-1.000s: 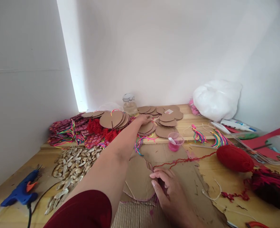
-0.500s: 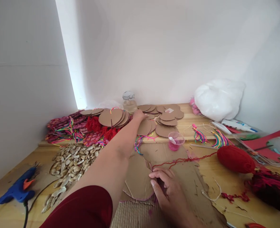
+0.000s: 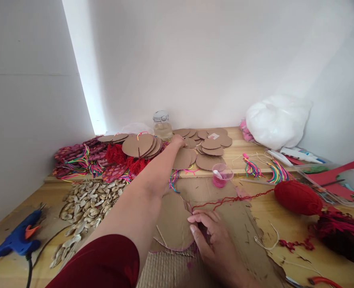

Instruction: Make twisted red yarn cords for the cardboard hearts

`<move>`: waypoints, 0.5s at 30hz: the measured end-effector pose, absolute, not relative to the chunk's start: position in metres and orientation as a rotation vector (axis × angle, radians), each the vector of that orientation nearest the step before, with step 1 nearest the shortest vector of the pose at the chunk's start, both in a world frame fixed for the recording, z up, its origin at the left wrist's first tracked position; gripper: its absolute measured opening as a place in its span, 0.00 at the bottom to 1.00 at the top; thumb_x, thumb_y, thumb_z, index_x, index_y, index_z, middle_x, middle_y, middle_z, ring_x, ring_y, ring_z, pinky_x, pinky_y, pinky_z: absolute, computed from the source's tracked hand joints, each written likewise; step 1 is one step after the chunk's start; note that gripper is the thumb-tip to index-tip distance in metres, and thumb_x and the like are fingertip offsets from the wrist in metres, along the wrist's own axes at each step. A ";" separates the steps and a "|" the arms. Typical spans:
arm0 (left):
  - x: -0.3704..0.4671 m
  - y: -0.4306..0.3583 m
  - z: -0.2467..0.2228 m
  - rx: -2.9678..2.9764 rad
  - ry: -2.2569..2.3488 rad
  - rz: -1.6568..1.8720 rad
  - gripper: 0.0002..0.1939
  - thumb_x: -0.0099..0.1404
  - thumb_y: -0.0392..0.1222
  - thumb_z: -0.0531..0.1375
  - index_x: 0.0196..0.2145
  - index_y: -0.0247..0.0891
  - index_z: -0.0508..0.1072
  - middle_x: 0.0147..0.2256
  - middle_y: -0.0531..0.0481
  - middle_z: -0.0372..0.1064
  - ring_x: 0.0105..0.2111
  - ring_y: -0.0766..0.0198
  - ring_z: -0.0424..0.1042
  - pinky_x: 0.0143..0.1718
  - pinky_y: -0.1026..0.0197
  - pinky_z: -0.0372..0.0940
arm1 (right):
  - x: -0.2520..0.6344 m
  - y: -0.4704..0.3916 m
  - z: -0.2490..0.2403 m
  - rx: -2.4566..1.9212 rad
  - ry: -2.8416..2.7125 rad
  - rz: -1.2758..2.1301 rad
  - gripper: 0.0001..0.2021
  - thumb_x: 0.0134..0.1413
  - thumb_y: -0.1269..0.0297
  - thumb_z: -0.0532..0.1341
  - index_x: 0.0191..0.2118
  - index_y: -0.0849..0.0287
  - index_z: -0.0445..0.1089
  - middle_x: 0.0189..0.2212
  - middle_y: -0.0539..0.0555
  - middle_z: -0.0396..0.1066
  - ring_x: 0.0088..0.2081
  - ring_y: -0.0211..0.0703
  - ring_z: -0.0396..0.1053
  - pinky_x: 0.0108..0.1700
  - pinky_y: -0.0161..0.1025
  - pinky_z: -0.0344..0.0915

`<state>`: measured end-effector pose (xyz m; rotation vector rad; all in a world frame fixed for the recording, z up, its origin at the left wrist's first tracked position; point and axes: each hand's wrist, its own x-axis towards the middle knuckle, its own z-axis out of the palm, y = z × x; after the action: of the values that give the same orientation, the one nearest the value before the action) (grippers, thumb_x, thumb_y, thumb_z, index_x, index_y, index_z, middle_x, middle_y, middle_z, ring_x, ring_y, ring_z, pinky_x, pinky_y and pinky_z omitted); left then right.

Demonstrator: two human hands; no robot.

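Observation:
My left arm stretches far forward, and my left hand [image 3: 179, 141] is at the cardboard discs [image 3: 183, 159] along the back of the table. Its fingers point down and away, mostly hidden behind the back of the hand, so their grip does not show. Close to me, my right hand [image 3: 211, 232] has thumb and fingers curled on the right edge of a rounded cardboard piece [image 3: 175, 222] with a pinkish-purple lower rim. A strand of red yarn [image 3: 225, 203] runs from beside these fingertips to a red yarn ball [image 3: 298, 198].
Peanut shells [image 3: 89, 204] and a blue glue gun [image 3: 17, 236] lie at left. Behind stand a lidded jar [image 3: 162, 127] and braided yarn bundles [image 3: 81, 156]. A cup of pink liquid [image 3: 221, 178] sits mid-table. A white bag [image 3: 277, 122] and plastic tray [image 3: 339, 196] are at right.
The camera view has shifted slightly. My left hand stays over the back discs with its position little changed. My right hand keeps its place on the cardboard piece.

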<state>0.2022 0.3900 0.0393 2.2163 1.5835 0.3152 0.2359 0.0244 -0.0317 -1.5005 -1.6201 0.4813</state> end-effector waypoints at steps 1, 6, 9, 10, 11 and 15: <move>0.201 0.389 0.043 2.222 1.573 0.312 0.17 0.69 0.46 0.60 0.52 0.36 0.70 0.51 0.42 0.69 0.46 0.57 0.72 0.46 0.49 0.71 | 0.236 0.025 -0.032 -1.499 -1.621 0.486 0.08 0.61 0.68 0.57 0.42 0.55 0.73 0.43 0.56 0.73 0.49 0.50 0.67 0.52 0.47 0.64; 0.190 0.392 0.066 2.295 1.571 0.343 0.17 0.69 0.45 0.59 0.53 0.35 0.69 0.50 0.42 0.69 0.44 0.58 0.73 0.44 0.51 0.72 | 0.234 0.027 -0.030 -1.489 -1.617 0.486 0.08 0.61 0.69 0.57 0.42 0.55 0.73 0.43 0.56 0.73 0.49 0.49 0.67 0.51 0.47 0.65; 0.180 0.393 0.072 2.375 1.632 0.390 0.17 0.69 0.45 0.59 0.53 0.35 0.70 0.51 0.42 0.69 0.46 0.56 0.72 0.46 0.49 0.71 | 0.235 0.027 -0.031 -1.492 -1.612 0.484 0.08 0.60 0.69 0.57 0.42 0.55 0.73 0.43 0.56 0.73 0.49 0.49 0.67 0.51 0.48 0.64; 0.177 0.391 0.071 2.401 1.657 0.394 0.17 0.69 0.45 0.59 0.52 0.35 0.70 0.51 0.42 0.69 0.47 0.56 0.72 0.47 0.49 0.71 | 0.235 0.027 -0.031 -1.496 -1.612 0.486 0.08 0.60 0.69 0.57 0.42 0.55 0.73 0.43 0.56 0.73 0.49 0.50 0.67 0.51 0.48 0.64; 0.175 0.390 0.068 2.425 1.683 0.392 0.17 0.69 0.46 0.59 0.52 0.35 0.70 0.51 0.42 0.69 0.47 0.56 0.72 0.47 0.48 0.70 | 0.235 0.027 -0.031 -1.498 -1.612 0.487 0.08 0.61 0.69 0.57 0.42 0.55 0.73 0.43 0.56 0.73 0.49 0.50 0.67 0.51 0.47 0.64; 0.171 0.381 0.057 2.510 1.758 0.342 0.18 0.69 0.46 0.60 0.53 0.35 0.70 0.52 0.42 0.68 0.48 0.55 0.71 0.48 0.47 0.70 | 0.235 0.026 -0.030 -1.481 -1.606 0.505 0.08 0.61 0.69 0.57 0.42 0.54 0.73 0.42 0.55 0.73 0.48 0.49 0.67 0.50 0.47 0.64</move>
<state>0.1713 0.3812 0.0571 2.5104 1.7577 0.3418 0.2353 0.0260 -0.0304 -1.4805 -1.6060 0.5048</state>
